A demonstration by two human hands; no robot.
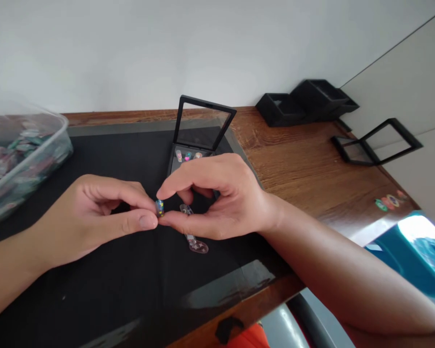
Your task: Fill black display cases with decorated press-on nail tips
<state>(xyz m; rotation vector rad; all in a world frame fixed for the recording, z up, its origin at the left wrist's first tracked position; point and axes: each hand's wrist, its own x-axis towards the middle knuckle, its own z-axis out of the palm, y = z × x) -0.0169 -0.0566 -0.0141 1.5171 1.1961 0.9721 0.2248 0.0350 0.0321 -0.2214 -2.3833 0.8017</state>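
Note:
Between my two hands is a small glossy false nail (160,207), blue with yellow spots. My left hand (110,212) pinches its left side between thumb and forefinger. The thumb and forefinger of my right hand (217,198) hold it at top and bottom. Just behind my right hand stands a black case (177,121) with its clear-windowed lid raised. Several decorated nails (188,156) lie in its tray, which my right hand partly hides. A clear strip with star shapes (198,246) lies on the black mat (130,285), partly behind my right thumb.
A clear plastic tub (63,128) full of small wrapped pieces stands at the left. Black stacked trays (308,104) and another open black frame case (377,145) sit on the wooden table at the right. Small colourful round items (391,200) lie near the edge, beside a blue stool (402,261).

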